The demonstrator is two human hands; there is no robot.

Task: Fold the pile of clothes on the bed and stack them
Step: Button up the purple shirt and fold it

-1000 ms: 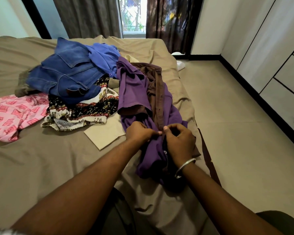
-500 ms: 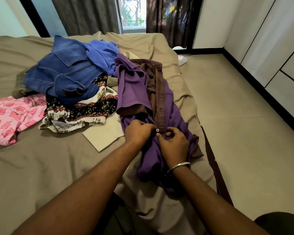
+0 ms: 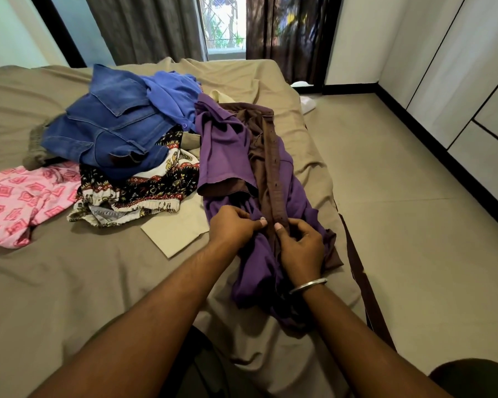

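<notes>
A purple shirt [image 3: 224, 147] with a brown button placket lies lengthwise along the right side of the bed [image 3: 69, 282]. My left hand [image 3: 233, 225] pinches the purple cloth beside the placket, and my right hand [image 3: 301, 245] pinches the brown placket edge just opposite it. To the left is the pile: a blue denim jacket [image 3: 107, 130], a blue shirt [image 3: 173, 93], a black patterned garment [image 3: 144, 188], a pink patterned garment [image 3: 20, 202] and a cream cloth [image 3: 179, 231].
The bed's right edge runs close beside the shirt, with tiled floor [image 3: 400, 225] beyond it. White wardrobe doors [image 3: 457, 67] line the right wall. Curtains [image 3: 144, 27] and a window stand behind the bed. A grey cloth [image 3: 36, 145] pokes out under the jacket.
My hands have shifted slightly up the placket and stay pinched on the shirt front. The camera has tilted a little; the pile has not moved.
</notes>
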